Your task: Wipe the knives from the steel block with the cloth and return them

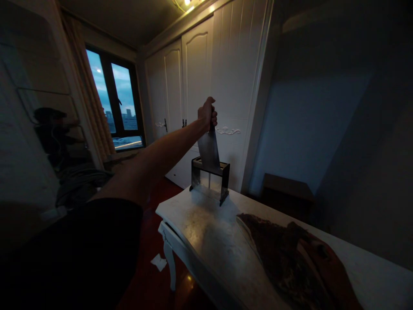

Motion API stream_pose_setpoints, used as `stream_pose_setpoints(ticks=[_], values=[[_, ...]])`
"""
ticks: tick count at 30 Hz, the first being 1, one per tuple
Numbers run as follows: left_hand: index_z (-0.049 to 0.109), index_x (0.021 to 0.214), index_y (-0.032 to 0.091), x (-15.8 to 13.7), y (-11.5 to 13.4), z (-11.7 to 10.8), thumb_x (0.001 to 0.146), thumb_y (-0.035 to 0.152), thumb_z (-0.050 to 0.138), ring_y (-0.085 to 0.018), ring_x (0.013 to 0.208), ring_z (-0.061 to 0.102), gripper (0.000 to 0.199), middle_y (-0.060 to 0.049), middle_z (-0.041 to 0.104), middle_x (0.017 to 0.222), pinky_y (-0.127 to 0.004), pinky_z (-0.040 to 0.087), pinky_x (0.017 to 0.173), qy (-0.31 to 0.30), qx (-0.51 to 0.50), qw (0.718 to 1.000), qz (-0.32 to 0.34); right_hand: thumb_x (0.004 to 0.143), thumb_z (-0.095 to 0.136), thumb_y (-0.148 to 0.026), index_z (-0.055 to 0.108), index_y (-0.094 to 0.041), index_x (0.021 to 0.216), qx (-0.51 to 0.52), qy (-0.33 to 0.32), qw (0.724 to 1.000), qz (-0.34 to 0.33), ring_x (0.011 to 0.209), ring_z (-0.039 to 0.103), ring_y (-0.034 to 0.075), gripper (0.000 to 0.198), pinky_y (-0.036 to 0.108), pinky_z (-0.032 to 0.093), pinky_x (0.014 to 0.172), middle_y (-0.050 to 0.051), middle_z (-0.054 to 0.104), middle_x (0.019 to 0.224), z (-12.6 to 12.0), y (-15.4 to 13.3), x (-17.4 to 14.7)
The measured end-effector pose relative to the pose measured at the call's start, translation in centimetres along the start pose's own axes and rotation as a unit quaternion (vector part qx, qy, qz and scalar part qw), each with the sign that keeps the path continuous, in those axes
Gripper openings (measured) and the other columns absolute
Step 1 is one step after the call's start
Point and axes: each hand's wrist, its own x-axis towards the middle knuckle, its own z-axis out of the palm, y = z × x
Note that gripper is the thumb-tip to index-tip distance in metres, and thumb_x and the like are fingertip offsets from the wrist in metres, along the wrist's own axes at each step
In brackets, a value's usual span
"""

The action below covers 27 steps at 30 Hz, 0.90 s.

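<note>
My left hand (207, 113) is stretched forward, its fingers wrapped round the handle of a cleaver. The broad grey blade (209, 150) points down, with its lower end in the slotted top of a knife rack (225, 183). This rack has dark sides and a see-through front, and it stands at the far end of a white table (200, 228). Whether the blade touches the rack's inside I cannot tell. On the near right of the tabletop lies a dark reddish-brown thing (290, 258) with a rough surface; its kind is unclear in the dim light. My right hand is out of view.
Beyond the table stands a white wardrobe (196, 77) with panelled doors. A window (124, 94) and curtain (87, 94) are at left. White paper (158, 262) lies on the red floor near the table leg (170, 267). A low brown box-like piece (287, 189) stands behind the table.
</note>
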Motion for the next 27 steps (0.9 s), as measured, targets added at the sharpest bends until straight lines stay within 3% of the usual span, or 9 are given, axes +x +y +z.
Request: stream_pose_setpoints(ticks=[3, 12, 21, 27], values=[[0.030, 0.070, 0.020, 0.5, -0.1, 0.3, 0.089, 0.034, 0.050, -0.007, 0.035, 0.019, 0.031, 0.005, 0.025, 0.043, -0.024, 0.016, 0.038, 0.017, 0.067, 0.996, 0.052, 0.040, 0.070, -0.074, 0.062, -0.017, 0.117, 0.000, -0.005, 1.000, 0.011, 0.118, 0.055, 0.035, 0.096, 0.043, 0.041, 0.107, 0.012, 0.061, 0.125, -0.1, 0.3, 0.1], [0.032, 0.068, 0.020, 2.6, -1.0, 1.4, 0.087, 0.037, 0.050, -0.008, 0.034, 0.019, 0.031, 0.004, 0.022, 0.045, -0.023, 0.014, 0.038, -0.041, 0.105, 0.991, 0.068, 0.041, 0.072, -0.070, 0.062, -0.017, 0.109, 0.032, -0.006, 0.999, 0.014, 0.119, 0.055, 0.035, 0.087, 0.042, 0.040, 0.109, 0.011, 0.063, 0.123, 0.0, 0.7, 0.2], [0.034, 0.068, 0.018, 3.3, -2.3, 2.1, 0.084, 0.036, 0.064, -0.004, 0.035, 0.018, 0.039, 0.005, 0.025, 0.045, -0.020, 0.013, 0.039, -0.057, 0.031, 0.998, 0.003, 0.039, 0.071, -0.071, 0.060, -0.017, 0.114, 0.025, -0.009, 0.999, 0.029, 0.118, 0.055, 0.035, 0.093, 0.042, 0.041, 0.108, 0.012, 0.062, 0.126, 0.1, 0.1, -0.2], [0.036, 0.067, 0.017, 3.1, -2.8, 2.3, 0.086, 0.032, 0.061, -0.004, 0.036, 0.017, 0.034, 0.005, 0.024, 0.045, -0.019, 0.014, 0.038, -0.067, 0.051, 0.996, 0.014, 0.038, 0.070, -0.071, 0.062, -0.016, 0.111, 0.011, 0.007, 1.000, 0.025, 0.117, 0.056, 0.038, 0.092, 0.044, 0.042, 0.106, 0.013, 0.063, 0.123, 0.0, -0.3, -0.5]])
